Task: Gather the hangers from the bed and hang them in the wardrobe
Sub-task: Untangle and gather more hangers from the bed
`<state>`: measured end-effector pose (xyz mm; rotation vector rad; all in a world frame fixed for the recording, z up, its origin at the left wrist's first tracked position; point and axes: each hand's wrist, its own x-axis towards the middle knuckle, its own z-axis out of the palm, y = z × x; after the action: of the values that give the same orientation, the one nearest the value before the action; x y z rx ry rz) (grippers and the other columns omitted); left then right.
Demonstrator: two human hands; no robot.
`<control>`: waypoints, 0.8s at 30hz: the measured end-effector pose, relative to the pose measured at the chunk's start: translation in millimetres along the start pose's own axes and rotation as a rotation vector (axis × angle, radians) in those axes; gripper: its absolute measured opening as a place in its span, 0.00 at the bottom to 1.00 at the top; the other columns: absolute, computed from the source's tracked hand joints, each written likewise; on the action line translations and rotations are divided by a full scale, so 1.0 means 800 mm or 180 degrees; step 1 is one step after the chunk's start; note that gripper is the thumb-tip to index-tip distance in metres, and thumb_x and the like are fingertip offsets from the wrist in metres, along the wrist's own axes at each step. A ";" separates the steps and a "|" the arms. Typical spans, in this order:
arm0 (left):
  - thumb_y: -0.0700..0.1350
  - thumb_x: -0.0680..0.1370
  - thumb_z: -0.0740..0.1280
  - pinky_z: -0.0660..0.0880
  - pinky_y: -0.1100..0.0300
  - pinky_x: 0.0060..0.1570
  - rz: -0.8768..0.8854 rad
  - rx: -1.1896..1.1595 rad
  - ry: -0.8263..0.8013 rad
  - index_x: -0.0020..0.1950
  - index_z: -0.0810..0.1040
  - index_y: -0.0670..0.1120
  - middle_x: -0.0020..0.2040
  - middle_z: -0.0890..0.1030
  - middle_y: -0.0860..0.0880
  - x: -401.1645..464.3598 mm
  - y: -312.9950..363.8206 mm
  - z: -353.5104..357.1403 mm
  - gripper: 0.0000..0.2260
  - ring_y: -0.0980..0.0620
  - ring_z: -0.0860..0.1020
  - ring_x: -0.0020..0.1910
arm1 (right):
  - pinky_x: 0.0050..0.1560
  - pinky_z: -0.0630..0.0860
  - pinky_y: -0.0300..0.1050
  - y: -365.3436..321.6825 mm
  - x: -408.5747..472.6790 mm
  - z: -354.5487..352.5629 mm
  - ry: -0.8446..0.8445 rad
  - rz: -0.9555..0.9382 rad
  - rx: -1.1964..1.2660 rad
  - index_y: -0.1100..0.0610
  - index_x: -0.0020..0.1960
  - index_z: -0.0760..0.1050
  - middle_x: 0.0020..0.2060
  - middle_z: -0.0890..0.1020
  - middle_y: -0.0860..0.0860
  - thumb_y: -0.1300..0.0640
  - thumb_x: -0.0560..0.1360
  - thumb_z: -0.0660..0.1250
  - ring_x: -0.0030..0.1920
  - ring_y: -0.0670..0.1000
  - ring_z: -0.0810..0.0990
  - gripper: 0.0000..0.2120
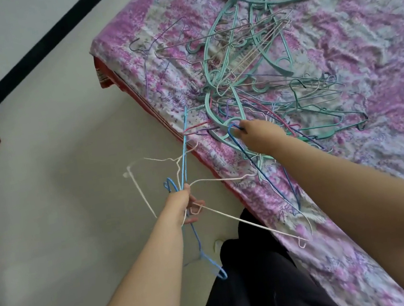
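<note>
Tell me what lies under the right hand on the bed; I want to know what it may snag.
The right hand pinches a dark blue wire hanger lying over a teal plastic hanger. Red and purple wires run beneath; the wrist hides their ends.

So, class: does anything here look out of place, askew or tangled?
Yes. The hangers lie in a tangled heap on the bed, hooks pointing every way. The left hand grips a crossed bunch of white and blue ones; the right hand pulls a blue hanger from the heap.
</note>
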<state>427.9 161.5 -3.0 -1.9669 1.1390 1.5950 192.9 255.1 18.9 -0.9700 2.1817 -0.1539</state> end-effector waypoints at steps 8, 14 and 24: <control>0.60 0.82 0.50 0.70 0.52 0.51 0.0103 -0.0913 -0.1628 0.44 0.79 0.48 0.50 0.85 0.52 -0.053 -0.007 -0.029 0.23 0.53 0.83 0.44 | 0.33 0.68 0.44 -0.011 -0.028 0.002 0.0459 0.0321 0.0047 0.56 0.49 0.69 0.39 0.76 0.55 0.42 0.81 0.51 0.38 0.57 0.74 0.18; 0.48 0.81 0.61 0.76 0.60 0.43 0.0712 -0.1863 -0.1615 0.36 0.81 0.41 0.32 0.81 0.46 -0.106 0.050 0.014 0.18 0.52 0.80 0.33 | 0.37 0.74 0.51 0.002 -0.039 -0.027 0.0692 0.0620 0.0421 0.58 0.64 0.64 0.38 0.76 0.58 0.50 0.82 0.54 0.37 0.59 0.74 0.15; 0.37 0.77 0.66 0.74 0.64 0.28 0.1209 -0.1375 -0.1347 0.42 0.79 0.42 0.23 0.75 0.50 -0.163 0.149 0.065 0.05 0.56 0.74 0.21 | 0.33 0.66 0.49 -0.004 -0.059 -0.092 0.1108 0.0889 0.1201 0.58 0.56 0.64 0.39 0.77 0.60 0.46 0.81 0.52 0.39 0.62 0.76 0.15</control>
<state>298.4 172.8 127.4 -1.5664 1.0998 2.4880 166.9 272.0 100.8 -0.4450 2.4528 -0.6147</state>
